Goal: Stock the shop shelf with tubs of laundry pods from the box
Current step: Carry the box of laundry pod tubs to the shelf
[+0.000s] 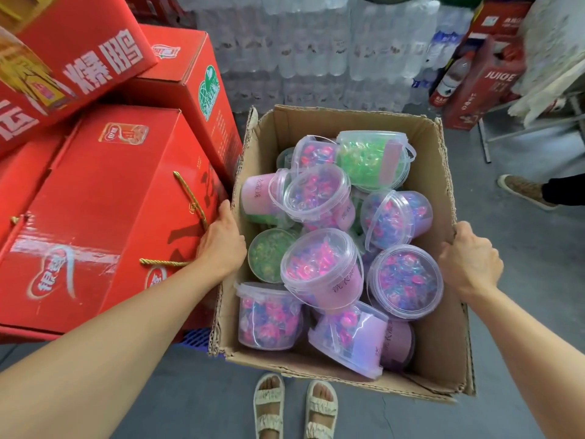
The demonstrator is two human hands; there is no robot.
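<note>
An open brown cardboard box [440, 172] stands on the grey floor, filled with several clear tubs of laundry pods lying at all angles. Most tubs hold pink and purple pods, such as the one at the middle [323, 267]; a green one [373, 158] lies at the back. My left hand [221, 242] grips the box's left wall, fingers curled over the rim. My right hand [468, 258] grips the right wall the same way. No shelf is in view.
Stacked red gift cartons [104, 198] press against the box's left side. Shrink-wrapped water bottle packs [310, 49] fill the back. Red juice cartons [481, 83] and a metal rack stand at right. Another person's shoe [522, 190] is at right; my sandalled feet [294, 407] are below the box.
</note>
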